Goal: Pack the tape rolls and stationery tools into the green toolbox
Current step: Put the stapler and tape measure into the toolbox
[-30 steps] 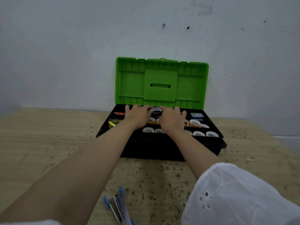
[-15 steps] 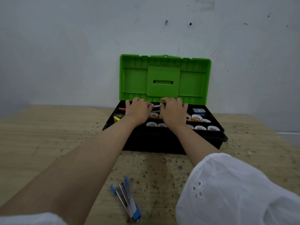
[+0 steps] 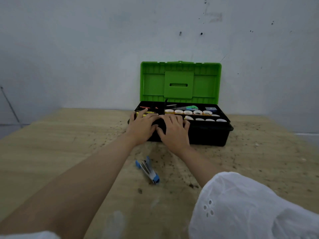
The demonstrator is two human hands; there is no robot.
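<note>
Pale marked wall [image 3: 86, 49] behind, speckled wooden worktop [image 3: 69, 152] in front. Green toolbox [image 3: 207, 135] sits at the back, lid [image 3: 150, 83] upright against the wall, so the tray is open to reach. Tape rolls [image 3: 188, 112] stand in two tight rows in the right compartment, likely to save room. Small tools in the left and rear sections are too blurred to name. Left hand [image 3: 141, 125] and right hand [image 3: 174, 133] lie side by side over the front-left rim, fingers spread, gripping nothing. They are probably steadying the box. Blue-white stapler [image 3: 148, 170] lies on the worktop between the forearms, not yet packed.
</note>
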